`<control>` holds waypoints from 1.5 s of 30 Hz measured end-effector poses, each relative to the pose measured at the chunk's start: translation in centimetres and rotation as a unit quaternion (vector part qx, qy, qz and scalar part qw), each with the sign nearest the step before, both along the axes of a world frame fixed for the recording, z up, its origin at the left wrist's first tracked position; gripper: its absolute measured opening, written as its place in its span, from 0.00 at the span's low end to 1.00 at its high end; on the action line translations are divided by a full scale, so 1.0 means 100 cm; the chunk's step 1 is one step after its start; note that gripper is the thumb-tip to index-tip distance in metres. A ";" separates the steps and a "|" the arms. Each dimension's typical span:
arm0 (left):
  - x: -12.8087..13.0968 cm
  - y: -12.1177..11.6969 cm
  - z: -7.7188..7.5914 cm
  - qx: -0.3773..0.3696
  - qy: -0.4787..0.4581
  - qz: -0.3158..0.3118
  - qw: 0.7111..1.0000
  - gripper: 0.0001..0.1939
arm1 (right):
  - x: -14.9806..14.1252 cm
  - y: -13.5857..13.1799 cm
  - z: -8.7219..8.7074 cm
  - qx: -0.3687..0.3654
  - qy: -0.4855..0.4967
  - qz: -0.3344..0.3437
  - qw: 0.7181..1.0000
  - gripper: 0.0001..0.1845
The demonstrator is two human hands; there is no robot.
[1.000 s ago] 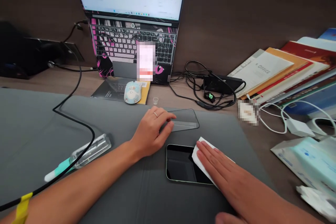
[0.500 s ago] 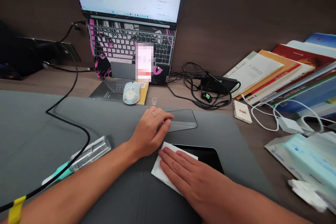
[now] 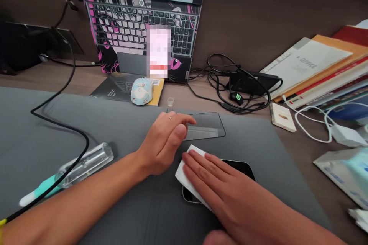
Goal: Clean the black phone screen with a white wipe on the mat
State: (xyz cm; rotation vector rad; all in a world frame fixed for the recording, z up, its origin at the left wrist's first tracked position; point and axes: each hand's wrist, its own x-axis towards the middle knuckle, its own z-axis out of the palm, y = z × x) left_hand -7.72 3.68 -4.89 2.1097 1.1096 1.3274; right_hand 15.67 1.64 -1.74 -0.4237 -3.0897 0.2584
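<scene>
My right hand [image 3: 214, 178] lies with its fingers pressed together on a folded white tissue [image 3: 184, 174], holding it against a black phone [image 3: 241, 167]. The phone lies flat on the grey desk mat, partly hidden by the hand and tissue. My left hand [image 3: 165, 143], with a ring on one finger, has its index finger stretched out and thumb apart. That fingertip is over the left part of a clear, black-edged glass screen protector [image 3: 209, 124]; I cannot tell whether it touches. Left of my forearm lies a clear bottle with a teal and white end [image 3: 86, 164].
Behind the mat [image 3: 129, 206] stand an open laptop [image 3: 126, 34], a mouse [image 3: 142, 91] and a small clear cup [image 3: 170, 102]. Tangled black cables [image 3: 244, 103], books [image 3: 310, 65], a small box [image 3: 283, 117] and a tissue pack [image 3: 342, 172] are rightward. A black cable [image 3: 69, 126] crosses the left.
The view has tilted down and shifted slightly. The tissue under my right hand has moved over the phone, baring its near left corner. My left index finger stays over the glass.
</scene>
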 end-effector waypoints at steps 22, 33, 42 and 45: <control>-0.001 -0.001 0.000 0.003 0.028 -0.051 0.998 0.23 | 0.007 0.001 0.010 -0.088 0.089 0.027 0.992 0.21; -0.001 -0.001 -0.003 -0.045 -0.032 -0.078 0.995 0.21 | -0.003 0.001 -0.001 -0.035 0.117 0.004 0.992 0.28; -0.001 -0.003 -0.009 -0.070 -0.075 -0.132 0.986 0.23 | 0.024 0.016 0.020 -0.046 0.095 -0.031 0.994 0.18; -0.003 -0.004 -0.007 -0.075 -0.061 -0.139 0.986 0.22 | 0.026 0.020 0.018 -0.018 0.102 -0.047 0.993 0.14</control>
